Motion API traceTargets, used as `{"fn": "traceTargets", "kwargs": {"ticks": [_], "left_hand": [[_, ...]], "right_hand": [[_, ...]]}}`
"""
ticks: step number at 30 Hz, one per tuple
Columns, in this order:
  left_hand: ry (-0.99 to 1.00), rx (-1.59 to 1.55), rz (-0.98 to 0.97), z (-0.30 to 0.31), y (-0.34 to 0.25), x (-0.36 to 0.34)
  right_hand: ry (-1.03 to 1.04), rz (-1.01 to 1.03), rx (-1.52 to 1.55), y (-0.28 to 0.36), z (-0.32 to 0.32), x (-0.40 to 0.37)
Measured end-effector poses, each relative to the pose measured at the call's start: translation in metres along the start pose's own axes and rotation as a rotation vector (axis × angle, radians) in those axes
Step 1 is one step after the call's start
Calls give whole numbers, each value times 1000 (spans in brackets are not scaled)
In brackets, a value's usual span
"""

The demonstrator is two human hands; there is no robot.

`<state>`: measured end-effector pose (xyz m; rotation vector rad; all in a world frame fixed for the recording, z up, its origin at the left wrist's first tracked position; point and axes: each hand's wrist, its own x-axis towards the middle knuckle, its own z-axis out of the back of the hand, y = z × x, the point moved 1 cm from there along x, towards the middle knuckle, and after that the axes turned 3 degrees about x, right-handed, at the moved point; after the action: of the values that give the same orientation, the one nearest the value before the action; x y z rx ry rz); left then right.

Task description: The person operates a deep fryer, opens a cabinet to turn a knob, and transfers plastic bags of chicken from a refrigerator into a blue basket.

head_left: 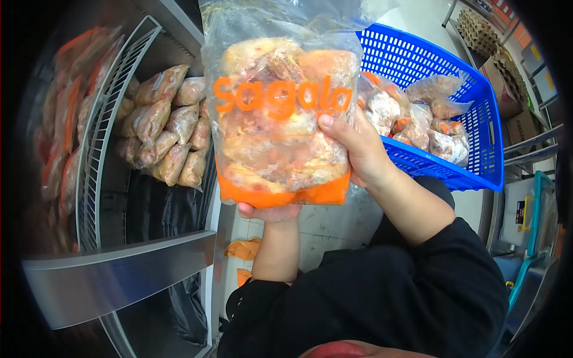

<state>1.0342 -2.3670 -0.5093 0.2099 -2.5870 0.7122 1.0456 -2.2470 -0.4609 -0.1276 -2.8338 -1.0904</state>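
Note:
A clear plastic bag of frozen chicken pieces, with orange lettering and an orange bottom band, is held up in front of me. My right hand grips its right side, the thumb lying on the front. From below, my left hand supports the bottom edge; most of its fingers are hidden behind the bag. To the right, a blue plastic basket holds several smaller bags of frozen meat. On the left, inside an open freezer, several bagged portions are stacked.
A white wire rack divides the freezer, with more orange-marked bags beyond it. The metal freezer edge runs along the lower left. Egg trays sit on a shelf at the upper right. Orange pieces lie on the tiled floor.

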Motion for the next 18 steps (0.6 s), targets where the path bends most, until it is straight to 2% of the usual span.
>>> {"fn": "traceTargets", "kwargs": {"ticks": [5, 7, 9, 18], "left_hand": [[129, -231, -3, -7, 6, 2], [46, 140, 14, 3, 5, -2], [3, 321, 49, 8, 3, -7], [-16, 371, 109, -13, 6, -7]], "right_hand": [[-18, 10, 5, 3, 2, 1], [-14, -17, 40, 4, 6, 2], [-14, -33, 68, 6, 8, 3], [-27, -20, 89, 17, 11, 1]]}}
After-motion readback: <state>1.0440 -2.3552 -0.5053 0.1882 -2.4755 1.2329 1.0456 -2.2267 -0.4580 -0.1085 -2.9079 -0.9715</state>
